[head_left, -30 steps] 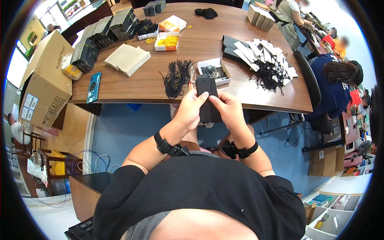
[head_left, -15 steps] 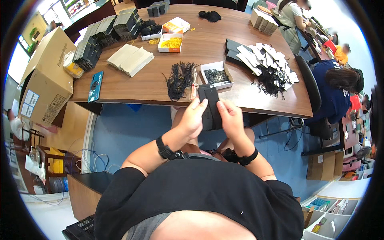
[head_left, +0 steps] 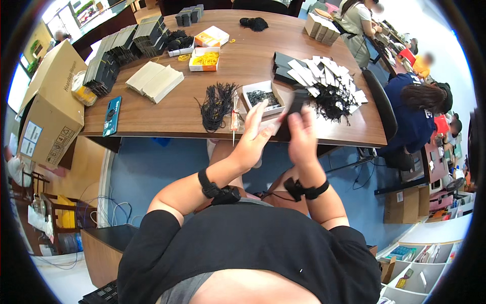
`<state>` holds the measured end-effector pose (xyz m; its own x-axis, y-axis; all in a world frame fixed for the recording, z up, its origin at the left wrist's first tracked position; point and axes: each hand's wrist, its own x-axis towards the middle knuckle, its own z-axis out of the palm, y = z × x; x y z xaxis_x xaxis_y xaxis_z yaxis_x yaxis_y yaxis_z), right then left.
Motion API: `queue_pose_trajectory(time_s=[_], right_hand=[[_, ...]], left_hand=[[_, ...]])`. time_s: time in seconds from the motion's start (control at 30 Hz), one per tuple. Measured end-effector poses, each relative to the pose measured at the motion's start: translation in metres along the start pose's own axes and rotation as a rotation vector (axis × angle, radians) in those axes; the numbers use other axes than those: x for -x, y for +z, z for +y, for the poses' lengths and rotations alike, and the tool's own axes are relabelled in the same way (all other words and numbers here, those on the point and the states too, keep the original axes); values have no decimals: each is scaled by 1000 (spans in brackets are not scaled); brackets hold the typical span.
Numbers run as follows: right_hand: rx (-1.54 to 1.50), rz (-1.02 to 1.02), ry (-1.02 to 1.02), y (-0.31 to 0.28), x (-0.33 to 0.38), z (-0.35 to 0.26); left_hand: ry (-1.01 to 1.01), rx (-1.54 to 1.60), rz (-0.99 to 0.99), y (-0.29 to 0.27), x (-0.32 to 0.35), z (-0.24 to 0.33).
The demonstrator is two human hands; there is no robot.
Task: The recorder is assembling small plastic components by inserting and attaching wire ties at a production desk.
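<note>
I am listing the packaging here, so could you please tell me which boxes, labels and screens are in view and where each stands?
Cardboard box: far left, at the table's end, big, brown, pale labels.
Orange-and-white box: far side of the table, small, flat.
Open box of yellow bands: beside it, white.
Phone: near left edge, blue, flat.

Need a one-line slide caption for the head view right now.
Both hands, left hand and right hand, hold a flat black card above the wooden table edge, beside black cords.

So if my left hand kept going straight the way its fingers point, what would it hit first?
Probably the small white tray of black cords on the table edge, just beyond the left hand; depth is hard to judge.
</note>
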<state>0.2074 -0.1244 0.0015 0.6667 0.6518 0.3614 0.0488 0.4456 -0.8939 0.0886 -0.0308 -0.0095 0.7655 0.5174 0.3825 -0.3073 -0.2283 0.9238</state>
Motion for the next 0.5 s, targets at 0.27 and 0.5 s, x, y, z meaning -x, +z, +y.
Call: queue_pose_trajectory(time_s=[0.27,0.5], right_hand=[[433,366,-120,-66,-45,35],[598,280,-275,-77,-27,49]], left_hand=[[-329,384,-124,-24,8,12],[-336,376,-151,-39,27,4]])
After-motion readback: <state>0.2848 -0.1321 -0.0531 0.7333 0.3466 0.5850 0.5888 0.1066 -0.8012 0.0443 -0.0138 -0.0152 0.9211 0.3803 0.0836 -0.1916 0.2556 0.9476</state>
